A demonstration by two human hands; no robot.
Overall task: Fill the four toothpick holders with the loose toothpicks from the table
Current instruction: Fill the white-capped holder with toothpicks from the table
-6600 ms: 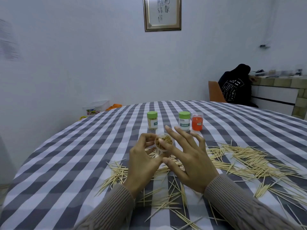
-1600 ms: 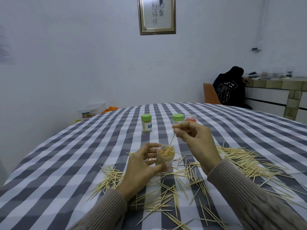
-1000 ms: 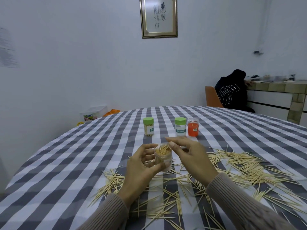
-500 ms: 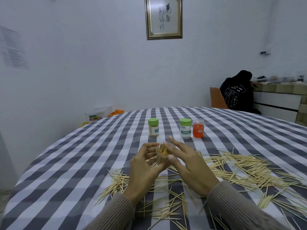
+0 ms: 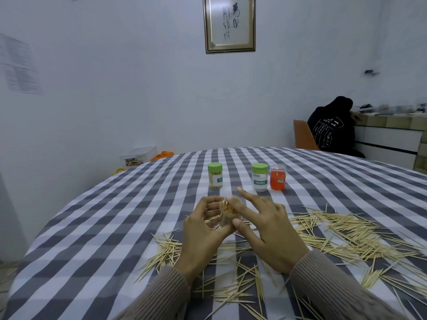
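My left hand (image 5: pixel 203 236) grips a clear open toothpick holder (image 5: pixel 227 212), tilted toward me and packed with toothpicks. My right hand (image 5: pixel 268 229) is at the holder's right side, thumb against its wall and straight fingers over its mouth, index finger raised. Farther back stand a green-lidded holder with toothpicks (image 5: pixel 215 175), a green-lidded holder that looks empty (image 5: pixel 260 177) and an orange holder (image 5: pixel 277 180). Loose toothpicks (image 5: pixel 342 234) lie scattered on the checked tablecloth (image 5: pixel 104 227), many to the right and more near my wrists.
A clear plastic box (image 5: pixel 138 155) and an orange item (image 5: pixel 162 155) sit beyond the table's far left edge. A person in a dark hoodie (image 5: pixel 332 128) sits on an orange chair at the back right by a counter.
My right hand, which held a toothpick above the holder, came down onto the holder's mouth. My left hand raised and tilted the holder toward me.
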